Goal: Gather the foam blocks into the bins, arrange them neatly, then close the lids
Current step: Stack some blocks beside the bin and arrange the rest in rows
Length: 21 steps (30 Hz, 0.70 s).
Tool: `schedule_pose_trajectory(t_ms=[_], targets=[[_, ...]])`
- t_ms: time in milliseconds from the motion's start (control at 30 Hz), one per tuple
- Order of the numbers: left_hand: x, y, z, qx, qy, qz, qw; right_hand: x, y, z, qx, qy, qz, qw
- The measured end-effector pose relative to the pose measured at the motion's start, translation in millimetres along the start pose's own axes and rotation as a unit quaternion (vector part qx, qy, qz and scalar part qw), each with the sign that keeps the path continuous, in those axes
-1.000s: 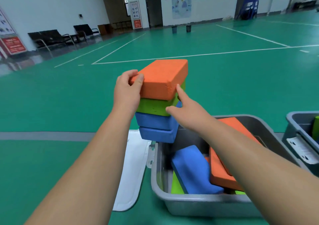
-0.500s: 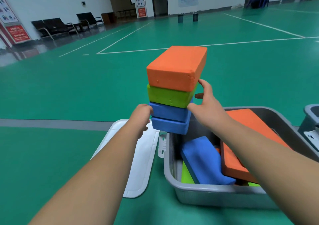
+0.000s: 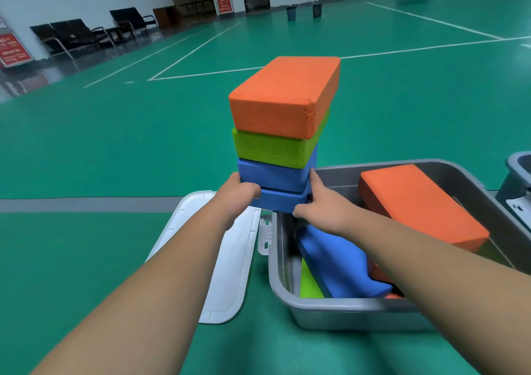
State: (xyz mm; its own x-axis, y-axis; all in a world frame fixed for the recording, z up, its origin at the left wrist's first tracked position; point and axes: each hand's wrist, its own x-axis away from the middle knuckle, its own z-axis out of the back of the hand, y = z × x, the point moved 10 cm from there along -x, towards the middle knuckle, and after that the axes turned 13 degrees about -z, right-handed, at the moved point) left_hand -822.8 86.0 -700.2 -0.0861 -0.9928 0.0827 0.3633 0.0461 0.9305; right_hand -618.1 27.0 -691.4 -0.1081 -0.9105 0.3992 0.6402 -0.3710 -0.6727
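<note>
Hands: my left hand point(image 3: 235, 195) and right hand point(image 3: 319, 208) grip lowest blue foam block point(image 3: 278, 200) of four-block foam stack point(image 3: 283, 98) at corner of grey plastic bin point(image 3: 344, 314). Bin part-filled, blocks askew; white plastic lid point(image 3: 230, 259) on floor. Loading, tidying, closing not yet done.

holding four stacked foam blocks between left hand point(image 3: 238, 198) and right hand point(image 3: 321, 212), both gripping the bottom blue block point(image 3: 280, 201); above it a second blue block point(image 3: 273, 175), a green block point(image 3: 270, 149), an orange block point(image 3: 283, 98) on top. just right, an open grey bin point(image 3: 344, 313) with loose orange block point(image 3: 416, 202), loose blue block point(image 3: 339, 262) and loose green block point(image 3: 309, 285) inside; white lid point(image 3: 230, 259) flat on the green floor point(image 3: 115, 159) just beside its left wall
</note>
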Motion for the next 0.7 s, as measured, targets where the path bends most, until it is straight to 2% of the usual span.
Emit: schedule_pose_trajectory(t_ms=[200, 367, 533, 700], targets=[[-13.1, -6.7, 5.0, 0.042, 0.004, 0.003, 0.999, 13.7, -9.9, -20.2, 0.054, -0.025, 0.032, 0.998], [-77.8, -71.8, 9.0, 0.037, 0.034, 0.006, 0.999, 12.3, -13.6, -26.6, 0.068, -0.030, 0.039, 0.996], [-23.6, -13.6, 5.4, 0.032, 0.054, -0.004, 0.998, 10.4, -11.2, -30.3, 0.061, -0.029, 0.035, 0.997], [-11.2, -5.0, 1.2, 0.053, 0.061, 0.026, 0.996, 7.3, -13.3, -29.6, 0.044, -0.028, 0.046, 0.998]])
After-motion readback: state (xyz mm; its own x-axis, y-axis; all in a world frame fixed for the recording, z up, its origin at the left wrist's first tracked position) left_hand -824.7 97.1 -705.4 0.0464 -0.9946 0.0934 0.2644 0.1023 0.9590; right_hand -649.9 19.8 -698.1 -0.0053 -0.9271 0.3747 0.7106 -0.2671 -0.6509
